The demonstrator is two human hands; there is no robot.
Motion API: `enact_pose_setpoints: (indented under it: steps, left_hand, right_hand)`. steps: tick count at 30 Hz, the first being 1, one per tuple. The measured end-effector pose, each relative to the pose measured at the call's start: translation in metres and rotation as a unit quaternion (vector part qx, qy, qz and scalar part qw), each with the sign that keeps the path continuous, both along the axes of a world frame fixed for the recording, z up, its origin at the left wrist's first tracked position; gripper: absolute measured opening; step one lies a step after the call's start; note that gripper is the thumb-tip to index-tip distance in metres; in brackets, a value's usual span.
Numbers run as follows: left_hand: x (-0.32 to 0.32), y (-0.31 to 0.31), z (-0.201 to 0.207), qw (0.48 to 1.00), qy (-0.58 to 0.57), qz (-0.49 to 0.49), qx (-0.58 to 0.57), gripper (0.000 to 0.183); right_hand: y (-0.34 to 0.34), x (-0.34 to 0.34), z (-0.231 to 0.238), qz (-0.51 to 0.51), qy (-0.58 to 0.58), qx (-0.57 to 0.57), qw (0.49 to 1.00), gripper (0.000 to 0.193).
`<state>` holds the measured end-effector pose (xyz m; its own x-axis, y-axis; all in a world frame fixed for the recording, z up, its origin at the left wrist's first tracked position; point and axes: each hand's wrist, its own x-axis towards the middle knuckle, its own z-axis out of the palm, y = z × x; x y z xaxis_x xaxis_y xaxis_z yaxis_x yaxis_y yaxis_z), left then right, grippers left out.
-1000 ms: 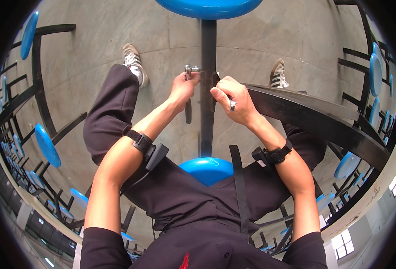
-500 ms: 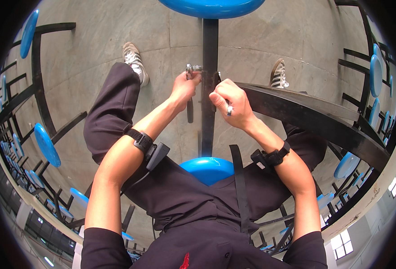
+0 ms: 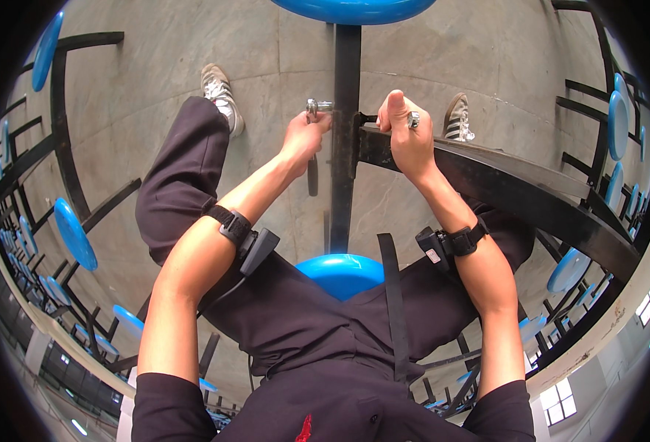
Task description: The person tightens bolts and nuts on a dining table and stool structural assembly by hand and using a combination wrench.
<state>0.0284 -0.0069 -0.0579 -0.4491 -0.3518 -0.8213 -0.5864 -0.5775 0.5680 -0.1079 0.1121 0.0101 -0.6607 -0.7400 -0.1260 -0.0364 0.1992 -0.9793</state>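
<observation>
Left hand (image 3: pixel 304 138) wrapped around a wrench (image 3: pixel 312 177) near its head, at the left of a black beam (image 3: pixel 347 66); the socket (image 3: pixel 325 107) reaches toward the beam's left face, contact unclear; right hand (image 3: pixel 412 144), across the beam, clenched on a metal tool (image 3: pixel 413 119), mostly hidden; hands apart, the beam between them. Possible faults: the socket could slip if the left hand let the wrench tilt; the right knuckles could strike the side beam (image 3: pixel 501 177) if the metal tool lost its hold; either slip might drop a tool onto the floor (image 3: pixel 280 228). Orientation: the wrench's long axis runs nearly parallel to the beam, handle toward the wearer; its socket points right, square to the handle; the metal tool seems to lie crosswise, its bright end rightward.
</observation>
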Motion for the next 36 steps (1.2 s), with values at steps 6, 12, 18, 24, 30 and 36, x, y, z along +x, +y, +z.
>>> enact_pose_setpoints:
  steps: [6,12,18,24,30,36]
  left_hand:
    - [-0.001,0.002,-0.001,1.000,-0.008,0.008,0.004,0.010]
    - [0.000,0.002,-0.001,1.000,-0.005,0.023,0.002,0.011]
    - [-0.002,0.003,-0.001,1.000,-0.015,0.019,-0.012,0.009]
    - [-0.004,0.003,0.004,1.000,0.007,0.018,0.000,0.007]
    - [-0.005,0.003,0.005,1.000,-0.003,0.012,-0.002,0.009]
    - [-0.008,0.003,0.012,0.999,-0.034,0.033,0.023,0.025]
  right_hand:
    - [-0.005,0.005,0.009,0.021,-0.002,0.030,0.999,0.060]
    - [-0.005,0.016,0.009,0.044,0.012,0.002,0.999,0.051]
    - [0.000,0.034,0.005,0.109,0.201,-0.011,0.974,0.043]
    - [0.000,0.030,0.000,0.118,0.228,-0.022,0.966,0.045]
    - [-0.004,0.013,0.007,0.038,-0.013,0.015,0.999,0.055]
    - [-0.008,-0.004,0.000,-0.009,-0.082,0.008,0.997,0.055]
